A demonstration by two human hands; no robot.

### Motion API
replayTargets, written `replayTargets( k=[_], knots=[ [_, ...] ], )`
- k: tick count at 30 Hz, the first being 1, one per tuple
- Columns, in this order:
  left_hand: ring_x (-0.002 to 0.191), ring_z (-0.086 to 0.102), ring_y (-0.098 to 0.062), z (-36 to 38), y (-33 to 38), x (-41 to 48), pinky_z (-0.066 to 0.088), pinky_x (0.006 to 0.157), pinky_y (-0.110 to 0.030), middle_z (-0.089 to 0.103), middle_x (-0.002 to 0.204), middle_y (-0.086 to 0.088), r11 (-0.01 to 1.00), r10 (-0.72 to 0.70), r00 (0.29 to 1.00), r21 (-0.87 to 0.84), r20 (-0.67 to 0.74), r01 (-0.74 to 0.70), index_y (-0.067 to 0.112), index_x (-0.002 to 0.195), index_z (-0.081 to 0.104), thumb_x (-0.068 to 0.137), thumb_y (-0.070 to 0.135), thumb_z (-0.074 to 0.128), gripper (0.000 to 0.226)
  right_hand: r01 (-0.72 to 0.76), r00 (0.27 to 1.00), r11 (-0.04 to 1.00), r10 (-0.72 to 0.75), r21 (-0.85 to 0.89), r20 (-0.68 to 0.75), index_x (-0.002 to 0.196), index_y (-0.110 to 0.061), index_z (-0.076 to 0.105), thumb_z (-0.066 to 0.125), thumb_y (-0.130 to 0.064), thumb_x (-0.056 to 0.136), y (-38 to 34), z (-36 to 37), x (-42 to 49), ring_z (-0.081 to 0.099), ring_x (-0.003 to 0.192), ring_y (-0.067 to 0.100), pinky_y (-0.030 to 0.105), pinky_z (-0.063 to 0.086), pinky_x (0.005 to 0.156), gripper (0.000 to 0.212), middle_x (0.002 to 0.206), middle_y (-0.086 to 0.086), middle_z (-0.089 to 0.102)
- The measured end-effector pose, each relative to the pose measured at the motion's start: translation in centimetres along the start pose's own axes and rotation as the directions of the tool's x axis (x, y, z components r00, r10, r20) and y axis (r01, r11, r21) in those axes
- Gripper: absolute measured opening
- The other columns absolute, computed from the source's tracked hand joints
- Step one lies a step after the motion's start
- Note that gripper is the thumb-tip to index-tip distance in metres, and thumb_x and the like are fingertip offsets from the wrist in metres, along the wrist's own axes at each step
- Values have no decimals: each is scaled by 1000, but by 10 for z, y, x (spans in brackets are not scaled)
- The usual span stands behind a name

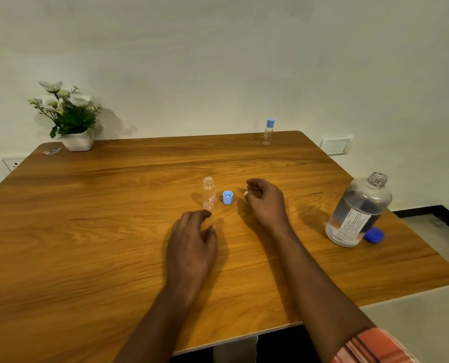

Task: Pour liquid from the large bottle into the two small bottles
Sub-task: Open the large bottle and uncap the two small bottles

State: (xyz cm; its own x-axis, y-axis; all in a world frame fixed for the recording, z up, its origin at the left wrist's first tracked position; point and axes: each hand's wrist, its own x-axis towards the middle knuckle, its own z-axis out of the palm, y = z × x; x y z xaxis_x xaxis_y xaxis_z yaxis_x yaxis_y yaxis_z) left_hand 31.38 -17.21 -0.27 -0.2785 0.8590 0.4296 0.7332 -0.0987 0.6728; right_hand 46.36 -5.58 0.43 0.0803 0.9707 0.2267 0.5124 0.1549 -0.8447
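By a pale wall [218, 61], table [87, 231] bears large bottle [356, 213].

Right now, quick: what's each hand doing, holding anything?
Left hand: open, holds nothing, fingertips near the uncapped small bottle.
Right hand: open, loosely curled, holds nothing, beside the light blue cap.

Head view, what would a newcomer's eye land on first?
The left hand and right hand are empty, mid-table, near an uncapped small bottle with a light blue cap beside it. At the right edge stands the large bottle, open, a dark blue cap at its base. A capped small bottle stands at the far edge.
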Motion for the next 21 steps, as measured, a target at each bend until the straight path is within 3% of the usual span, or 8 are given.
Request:
replayTargets(
  k=[7,13,21],
  knots=[
    [110,53,-15,43,44,3,41,87,-25,59,119,3,988,155,974,-26,166,-153,19,124,58,91,17,56,34,-52,988,997,43,-61,-149,119,-10,65,63,-15,89,11,-14,8,63,108,15,23,47,90,31,114,5,69],
    [105,57,-22,94,73,45,46,87,-33,62,115,-5,985,36,986,-173,161,-8,14,121,59,90,8,50,32,-102,963,994,92,-28,-254,122,-12,63,63,-13,87,17,-15,26,63,106,16,31,52,89,34,113,5,69],
    [120,49,-22,149,73,111,39,95,-32,54,131,-6,988,-49,978,-136,204,78,13,136,46,98,15,43,38,-182,922,983,161,-26,-352,126,-11,60,65,-16,89,27,-11,83,63,107,18,30,51,88,38,116,6,68]
  ],
)
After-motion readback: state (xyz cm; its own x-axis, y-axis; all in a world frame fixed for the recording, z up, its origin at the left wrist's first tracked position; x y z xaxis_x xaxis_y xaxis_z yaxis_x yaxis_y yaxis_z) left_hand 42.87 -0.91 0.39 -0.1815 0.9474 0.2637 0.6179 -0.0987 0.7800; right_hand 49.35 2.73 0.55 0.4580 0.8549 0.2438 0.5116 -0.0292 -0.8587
